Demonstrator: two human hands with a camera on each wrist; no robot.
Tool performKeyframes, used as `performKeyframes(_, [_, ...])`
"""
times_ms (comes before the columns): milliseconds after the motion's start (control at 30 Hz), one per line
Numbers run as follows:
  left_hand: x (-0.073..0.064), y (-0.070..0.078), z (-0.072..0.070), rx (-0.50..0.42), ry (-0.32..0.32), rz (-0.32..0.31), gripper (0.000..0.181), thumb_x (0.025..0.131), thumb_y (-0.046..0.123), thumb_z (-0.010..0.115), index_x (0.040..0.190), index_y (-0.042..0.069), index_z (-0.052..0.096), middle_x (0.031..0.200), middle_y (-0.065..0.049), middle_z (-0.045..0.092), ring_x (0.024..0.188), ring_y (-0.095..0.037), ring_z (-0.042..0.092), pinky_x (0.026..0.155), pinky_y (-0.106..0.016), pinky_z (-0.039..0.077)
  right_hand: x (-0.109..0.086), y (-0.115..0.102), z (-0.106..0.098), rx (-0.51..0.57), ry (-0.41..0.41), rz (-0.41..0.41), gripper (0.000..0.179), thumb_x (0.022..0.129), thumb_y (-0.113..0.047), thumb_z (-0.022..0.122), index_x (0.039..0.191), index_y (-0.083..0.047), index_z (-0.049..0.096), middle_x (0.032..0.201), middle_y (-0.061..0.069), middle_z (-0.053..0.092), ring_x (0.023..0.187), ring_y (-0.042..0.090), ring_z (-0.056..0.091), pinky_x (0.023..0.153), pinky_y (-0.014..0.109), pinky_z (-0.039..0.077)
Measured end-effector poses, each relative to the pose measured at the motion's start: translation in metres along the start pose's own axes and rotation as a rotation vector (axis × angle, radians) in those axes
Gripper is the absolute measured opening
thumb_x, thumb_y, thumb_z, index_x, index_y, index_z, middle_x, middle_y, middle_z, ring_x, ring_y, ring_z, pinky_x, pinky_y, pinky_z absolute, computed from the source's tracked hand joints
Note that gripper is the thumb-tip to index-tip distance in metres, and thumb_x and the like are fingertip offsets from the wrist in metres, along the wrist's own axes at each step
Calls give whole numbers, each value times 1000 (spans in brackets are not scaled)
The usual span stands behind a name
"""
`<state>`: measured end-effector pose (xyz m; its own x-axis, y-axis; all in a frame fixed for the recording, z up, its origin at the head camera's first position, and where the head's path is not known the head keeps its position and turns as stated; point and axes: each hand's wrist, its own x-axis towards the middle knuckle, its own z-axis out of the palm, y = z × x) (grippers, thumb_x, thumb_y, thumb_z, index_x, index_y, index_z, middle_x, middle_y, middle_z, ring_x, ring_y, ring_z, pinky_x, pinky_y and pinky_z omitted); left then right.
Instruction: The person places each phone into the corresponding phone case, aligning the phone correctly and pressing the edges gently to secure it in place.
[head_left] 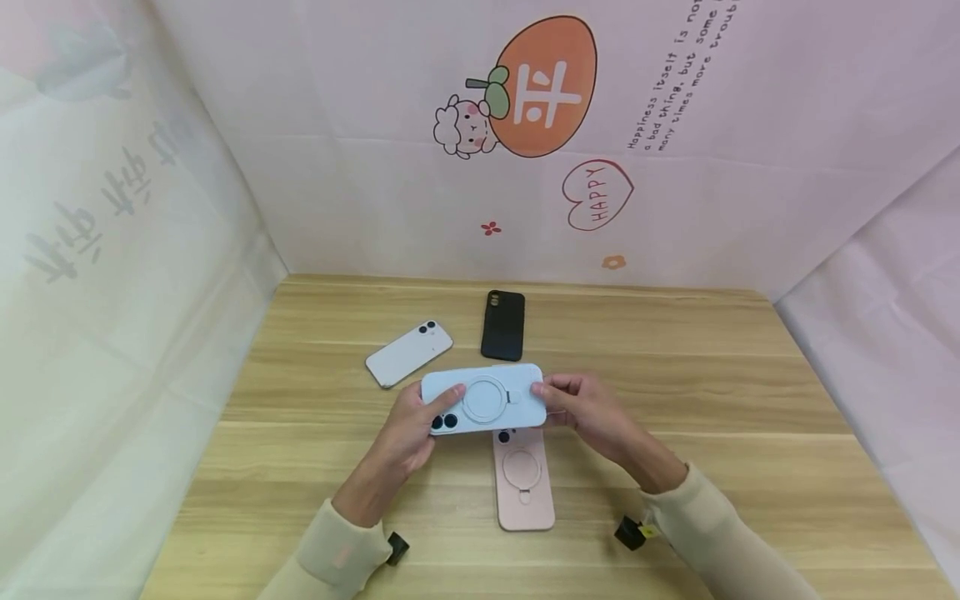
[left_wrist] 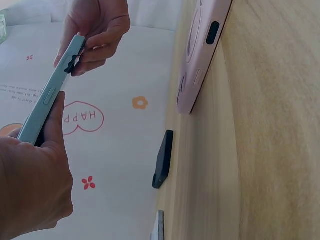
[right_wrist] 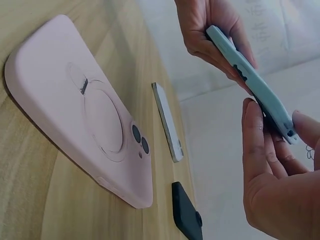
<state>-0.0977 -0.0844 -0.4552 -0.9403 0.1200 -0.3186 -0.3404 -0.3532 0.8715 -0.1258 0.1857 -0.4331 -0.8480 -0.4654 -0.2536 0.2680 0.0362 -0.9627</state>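
Observation:
A light blue phone case (head_left: 472, 425) with a ring on its back and two dark lenses at its left end is held up above the table. My left hand (head_left: 401, 429) grips that lens end, thumb laid over the back. At the opposite end, my right hand (head_left: 592, 412) pinches the case between thumb and fingers. In the right wrist view, the blue case (right_wrist: 260, 87) shows dark, uneven patches along its edge, and my right fingers (right_wrist: 253, 135) lie against its underside. Beneath it, a pink phone case (head_left: 522, 508) with a matching ring lies on the table, its top partly hidden.
On the wooden table (head_left: 675, 358), a white phone (head_left: 401, 358) lies at the back left, tilted. Beside it, behind the blue case, is a black phone case (head_left: 503, 329). Printed white cloth (head_left: 375, 208) walls off the back and sides.

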Motion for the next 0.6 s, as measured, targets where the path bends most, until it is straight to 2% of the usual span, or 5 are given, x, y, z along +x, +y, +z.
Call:
performKeyframes(167, [1, 2, -1, -31, 33, 1, 40, 105, 4, 64, 139, -11, 52, 134, -23, 66, 113, -17, 70, 100, -31, 58, -3, 2, 3, 17, -54, -1, 17, 102, -6, 69, 114, 7, 70, 108, 10, 77, 97, 21, 76, 89, 38, 65])
performKeyframes(400, [1, 2, -1, -35, 33, -2, 41, 105, 5, 64, 141, -10, 52, 137, -24, 64, 115, -17, 69, 101, -31, 58, -4, 2, 5, -38, -53, 23, 39, 95, -3, 78, 125, 17, 63, 108, 17, 79, 97, 24, 78, 96, 51, 61])
performKeyframes(600, [0, 1, -1, -41, 35, -11, 41, 106, 5, 63, 142, -10, 50, 139, -24, 63, 118, -19, 69, 101, -31, 58, -4, 4, 4, -79, -50, 14, 35, 94, -2, 78, 121, 15, 64, 106, 20, 79, 95, 28, 79, 97, 59, 57])
